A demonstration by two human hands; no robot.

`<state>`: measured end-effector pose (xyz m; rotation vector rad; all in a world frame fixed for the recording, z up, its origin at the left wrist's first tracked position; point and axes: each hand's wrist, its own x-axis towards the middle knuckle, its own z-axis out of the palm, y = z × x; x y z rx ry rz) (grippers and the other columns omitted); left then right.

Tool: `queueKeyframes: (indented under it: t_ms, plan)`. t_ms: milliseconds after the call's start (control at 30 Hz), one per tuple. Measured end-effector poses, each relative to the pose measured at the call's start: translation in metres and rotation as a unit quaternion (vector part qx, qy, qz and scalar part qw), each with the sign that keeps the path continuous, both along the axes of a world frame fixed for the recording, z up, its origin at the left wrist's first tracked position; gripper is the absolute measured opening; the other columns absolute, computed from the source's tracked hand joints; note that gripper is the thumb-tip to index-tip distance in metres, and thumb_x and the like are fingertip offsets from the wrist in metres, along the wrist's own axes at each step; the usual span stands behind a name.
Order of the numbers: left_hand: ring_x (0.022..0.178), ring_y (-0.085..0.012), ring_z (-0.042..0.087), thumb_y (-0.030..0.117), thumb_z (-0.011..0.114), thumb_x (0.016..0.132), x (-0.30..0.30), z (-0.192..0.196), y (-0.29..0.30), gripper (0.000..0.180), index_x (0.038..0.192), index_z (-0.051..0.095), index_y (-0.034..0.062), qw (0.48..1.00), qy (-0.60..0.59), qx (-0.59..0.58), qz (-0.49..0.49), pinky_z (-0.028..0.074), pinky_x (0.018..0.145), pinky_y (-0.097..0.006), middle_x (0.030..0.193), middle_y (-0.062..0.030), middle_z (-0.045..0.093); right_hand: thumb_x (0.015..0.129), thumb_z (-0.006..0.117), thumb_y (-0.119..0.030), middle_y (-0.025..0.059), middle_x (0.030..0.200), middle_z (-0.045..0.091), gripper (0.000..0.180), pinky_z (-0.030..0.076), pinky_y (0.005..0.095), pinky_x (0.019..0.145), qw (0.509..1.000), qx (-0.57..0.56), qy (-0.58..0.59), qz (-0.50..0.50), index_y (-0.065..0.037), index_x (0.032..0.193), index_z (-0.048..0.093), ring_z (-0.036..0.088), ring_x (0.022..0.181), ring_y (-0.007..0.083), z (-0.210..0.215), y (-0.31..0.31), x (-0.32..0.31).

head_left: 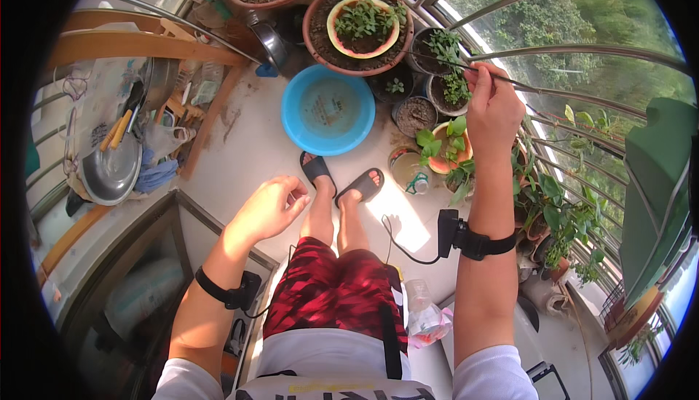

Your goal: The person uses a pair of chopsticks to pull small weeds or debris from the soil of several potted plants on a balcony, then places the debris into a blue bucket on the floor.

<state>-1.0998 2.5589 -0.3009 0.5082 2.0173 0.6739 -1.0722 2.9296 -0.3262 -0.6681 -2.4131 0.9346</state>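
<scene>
My right hand [494,105] is raised at the window railing, its thumb and fingers pinched on a thin dark stick [518,84]. The stick's far end reaches over a pot of small green seedlings [440,45]. Just below and left of that hand sits another pot of leafy seedlings [455,90]. My left hand [271,207] hangs in front of me, fingers loosely bent and apart, holding nothing. It is near my left sandal [318,170] but does not touch it. Beyond the sandals stands a blue basin [290,112] with some cloudy water inside.
A large round planter [314,32] with a smaller pot set in it stands behind the basin. A plastic jug [409,174] is on the floor near my right sandal. Left, a wooden rack [145,45] holds a metal pan [109,174]. Vines [553,211] line the railing.
</scene>
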Motion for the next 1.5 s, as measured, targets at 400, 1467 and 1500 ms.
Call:
queueKeyframes:
  t_ms: [400,1467,1500]
  plan:
    - [0.082,-0.0322,0.069,0.014,0.071,0.093,-0.001,0.004,-0.004,0.02,0.1,0.067,-0.0035,0.999,-0.004,0.036,0.015,0.056,0.074,-0.041,0.09,-0.0193,0.069,0.098,0.062,-0.007,0.0178,0.081,0.073,0.014,0.058,0.0392,0.063,0.998,0.023,0.042,-0.036,0.001,0.095,0.072,0.073,0.071,0.0344,-0.017,-0.037,-0.021]
    - [0.08,-0.0291,0.07,0.015,0.071,0.094,-0.001,-0.003,-0.019,0.02,0.102,0.067,-0.003,0.999,0.006,0.036,0.012,0.056,0.072,-0.04,0.088,-0.0181,0.068,0.096,0.066,-0.001,0.0152,0.087,0.077,0.01,0.06,0.0287,0.074,0.997,-0.059,0.044,-0.031,0.006,0.101,0.073,0.077,0.081,0.0207,-0.044,-0.041,-0.014]
    - [0.08,-0.0288,0.07,0.015,0.071,0.094,0.001,0.0,-0.019,0.02,0.102,0.067,-0.0029,0.999,0.005,0.041,0.008,0.056,0.072,-0.039,0.088,-0.0181,0.068,0.096,0.066,-0.001,0.0153,0.087,0.077,0.011,0.06,0.0293,0.073,0.997,-0.038,0.053,-0.029,0.005,0.101,0.073,0.077,0.079,0.0212,-0.044,-0.041,-0.014]
